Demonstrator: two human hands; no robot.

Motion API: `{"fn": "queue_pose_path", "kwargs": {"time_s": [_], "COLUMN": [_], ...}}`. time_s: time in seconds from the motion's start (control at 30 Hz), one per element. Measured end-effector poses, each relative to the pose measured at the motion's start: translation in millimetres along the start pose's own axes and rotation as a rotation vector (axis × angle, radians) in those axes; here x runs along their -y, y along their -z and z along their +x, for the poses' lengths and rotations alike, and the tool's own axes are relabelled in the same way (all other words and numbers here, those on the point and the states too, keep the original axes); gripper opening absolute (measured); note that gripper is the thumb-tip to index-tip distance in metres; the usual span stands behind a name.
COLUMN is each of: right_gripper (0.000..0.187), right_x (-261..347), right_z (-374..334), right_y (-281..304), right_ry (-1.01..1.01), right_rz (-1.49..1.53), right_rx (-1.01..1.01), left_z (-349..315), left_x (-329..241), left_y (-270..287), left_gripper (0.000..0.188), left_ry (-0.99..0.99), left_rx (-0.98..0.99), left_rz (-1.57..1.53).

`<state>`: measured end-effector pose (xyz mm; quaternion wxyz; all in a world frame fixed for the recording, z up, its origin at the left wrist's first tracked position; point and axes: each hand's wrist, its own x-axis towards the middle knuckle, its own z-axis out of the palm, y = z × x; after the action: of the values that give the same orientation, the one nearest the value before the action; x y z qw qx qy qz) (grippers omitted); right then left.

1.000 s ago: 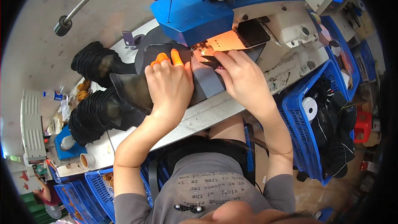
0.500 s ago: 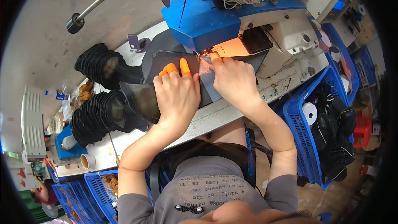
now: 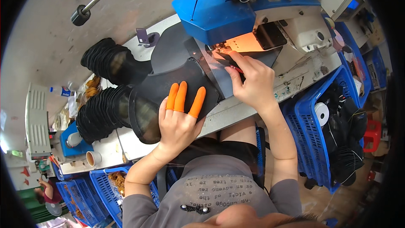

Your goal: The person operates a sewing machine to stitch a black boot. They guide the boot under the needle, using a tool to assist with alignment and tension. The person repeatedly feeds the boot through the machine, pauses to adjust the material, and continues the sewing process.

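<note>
A curved black shoe-upper-like piece (image 3: 179,74) lies over the table, left of the sewing machine's blue head (image 3: 213,14). My left hand (image 3: 179,118) rests flat on its near part, fingers stretched and spread, three in orange finger cots. My right hand (image 3: 255,82) is closed on small dark thread snips (image 3: 233,66) with a bit of red, just in front of the lit needle area (image 3: 219,47). The snips' tips point toward the needle area; fingers partly cover them. The black piece lies apart from the needle.
Two stacks of black pieces (image 3: 101,109) stand at the left. A dark phone (image 3: 270,36) lies on the machine bed. Blue crates with black goods (image 3: 312,143) are at the right; a paper cup (image 3: 93,158) stands on the table's left end. A thread cone hangs above.
The black piece has come away from the needle, toward me, under my left hand. My right hand has drawn back from the needle and now shows the snips.
</note>
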<state>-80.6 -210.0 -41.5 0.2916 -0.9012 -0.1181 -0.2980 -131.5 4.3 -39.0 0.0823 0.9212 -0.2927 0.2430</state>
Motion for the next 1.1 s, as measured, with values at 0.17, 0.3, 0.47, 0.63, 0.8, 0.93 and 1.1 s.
{"fn": "queue_pose_path", "kwargs": {"time_s": [0.17,0.3,0.47,0.63,0.8,0.93,1.1], "right_gripper": [0.031,0.030,0.031,0.030,0.029,0.028,0.027], "right_x": [-5,-4,-1,-1,2,2,1], "right_z": [-1,-2,-1,-2,-1,-2,-2], "right_y": [-5,-5,-5,-4,-4,-3,-3], "right_ry": [0.053,0.037,0.038,0.038,0.018,0.022,0.030], "right_rz": [0.012,0.021,0.011,-0.002,0.008,0.003,0.014], "right_rx": [-0.072,-0.080,-0.081,-0.073,-0.051,-0.050,-0.045], "left_z": [-13,-22,-27,-19,-17,-19,-48], "left_x": [9,17,37,55,60,63,103], "left_y": [-7,-13,-10,3,6,2,-18], "left_gripper": [0.059,0.056,0.035,0.022,0.020,0.015,0.029], "left_ry": [0.010,0.068,0.371,0.690,0.698,0.637,0.192], "left_rx": [-0.053,-0.058,-0.371,-0.641,-0.654,-0.656,-0.710], "left_rz": [-0.131,-0.286,-0.931,-1.221,-1.209,-1.033,-0.219]}}
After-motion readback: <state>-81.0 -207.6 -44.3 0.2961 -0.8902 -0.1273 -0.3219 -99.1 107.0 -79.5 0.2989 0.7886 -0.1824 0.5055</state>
